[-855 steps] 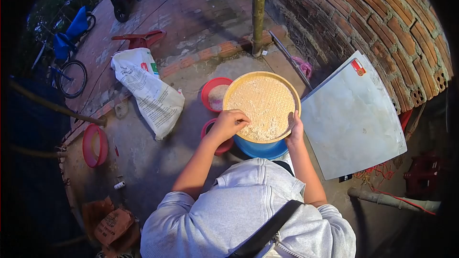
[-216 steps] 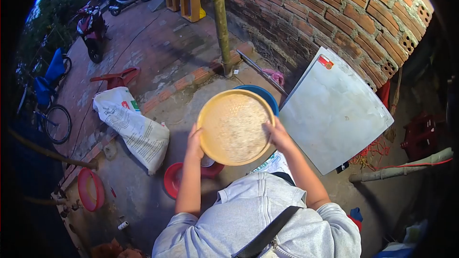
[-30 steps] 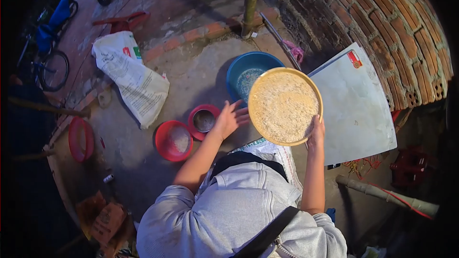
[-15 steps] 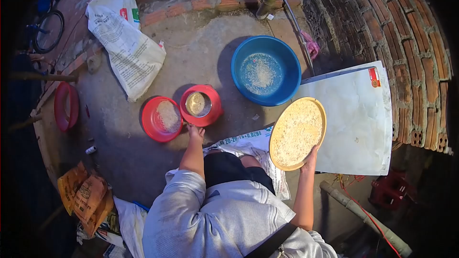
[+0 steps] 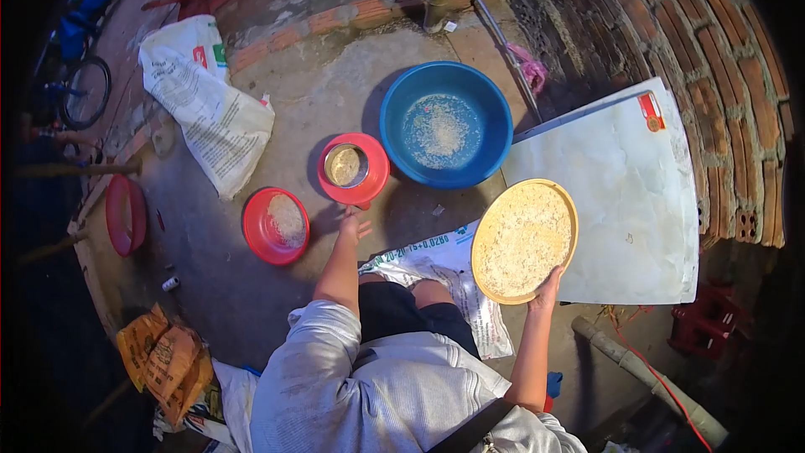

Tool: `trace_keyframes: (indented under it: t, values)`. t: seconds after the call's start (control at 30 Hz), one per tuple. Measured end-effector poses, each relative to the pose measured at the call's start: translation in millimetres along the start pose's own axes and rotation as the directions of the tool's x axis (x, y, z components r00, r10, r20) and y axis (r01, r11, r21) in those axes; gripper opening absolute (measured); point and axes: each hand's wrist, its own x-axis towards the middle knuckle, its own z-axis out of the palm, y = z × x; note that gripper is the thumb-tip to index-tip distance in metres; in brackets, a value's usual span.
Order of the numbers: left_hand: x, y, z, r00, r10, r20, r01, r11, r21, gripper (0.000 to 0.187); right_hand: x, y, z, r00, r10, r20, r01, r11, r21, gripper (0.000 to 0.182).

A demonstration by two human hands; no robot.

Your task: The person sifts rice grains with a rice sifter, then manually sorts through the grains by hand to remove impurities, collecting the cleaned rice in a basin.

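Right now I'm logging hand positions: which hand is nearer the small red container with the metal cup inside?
Left. The left hand hovers just below the small red container; the right hand holds the round yellow sieve, far off.

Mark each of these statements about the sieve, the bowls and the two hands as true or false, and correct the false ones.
1. The right hand holds the round yellow sieve of pale grain by its near rim. True.
2. The left hand grips the sieve too. False: it is apart from the sieve, open, just below the small red pot with a metal cup inside.
3. The large blue plastic basin has a thin layer of grain at its bottom. True.
4. The sieve sits over the blue basin. False: it is off to the basin's right, over the edge of the pale flat board.
5. The shallow red bowl is empty. False: it holds some pale grain.
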Motion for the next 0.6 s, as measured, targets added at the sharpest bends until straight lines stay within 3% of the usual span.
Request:
trace_keyframes:
  t: [0.07, 0.13, 0.17, 0.23, 0.27, 0.33, 0.37, 0.43, 0.47, 0.57, 0.6]
  values:
    - [-9.2, 3.4, 12.8, 1.000, -0.022, 0.009, 0.020, 0.991, 0.134, 0.051, 4.2, -2.6, -13.1, 0.998, -0.020, -0.058, 0.020, 1.000, 0.003, 0.058]
    - [-17.4, 7.3, 30.4, 0.996, -0.024, 0.082, -0.035, 0.753, 0.657, 0.041, 5.5, -12.4, -18.8, 0.997, -0.033, -0.076, 0.035, 0.999, 0.024, 0.056]
    - [-27.3, 9.7, 44.0, 0.996, -0.001, 0.088, -0.059, 0.736, 0.674, 0.041, 7.4, -17.1, -19.5, 0.995, -0.046, -0.093, 0.048, 0.999, 0.022, 0.054]
    - [-80.2, 15.6, 87.9, 0.947, 0.205, 0.248, -0.307, 0.805, 0.508, 0.031, 17.2, -18.6, -28.4, 0.993, -0.062, -0.099, 0.066, 0.997, 0.038, 0.052]
    - [-109.0, 22.6, 109.0, 0.942, 0.209, 0.264, -0.323, 0.782, 0.533, 0.031, 21.0, -20.2, -35.3, 0.993, -0.073, -0.097, 0.075, 0.997, 0.015, 0.050]
    - [-168.4, 34.5, 147.7, 0.785, 0.374, 0.494, -0.563, 0.763, 0.318, 0.029, 24.5, -21.2, -37.6, 0.988, -0.064, -0.141, 0.077, 0.993, 0.087, 0.047]
    - [-189.5, 36.1, 164.8, 0.778, 0.361, 0.515, -0.573, 0.743, 0.346, 0.029, 29.4, -14.4, -41.6, 0.991, -0.079, -0.104, 0.088, 0.992, 0.092, 0.046]
    - [-225.1, 43.8, 201.4, 0.405, 0.608, 0.683, -0.897, 0.410, 0.166, 0.023, 29.9, -10.3, -38.7, 0.989, -0.108, -0.097, 0.119, 0.987, 0.109, 0.041]
    - [-245.9, 50.1, 217.6, 0.314, 0.602, 0.734, -0.944, 0.277, 0.177, 0.020, 27.5, -13.2, -31.5, 0.986, -0.115, -0.119, 0.132, 0.981, 0.145, 0.041]
    - [-310.5, 57.6, 258.3, 0.225, 0.476, 0.850, -0.969, 0.013, 0.248, 0.020, 23.9, -12.3, -28.0, 0.992, -0.111, -0.068, 0.121, 0.977, 0.177, 0.037]
    - [-318.8, 55.3, 266.5, 0.222, 0.453, 0.863, -0.969, 0.003, 0.248, 0.020, 21.1, -12.6, -28.6, 0.990, -0.107, -0.089, 0.123, 0.973, 0.194, 0.037]
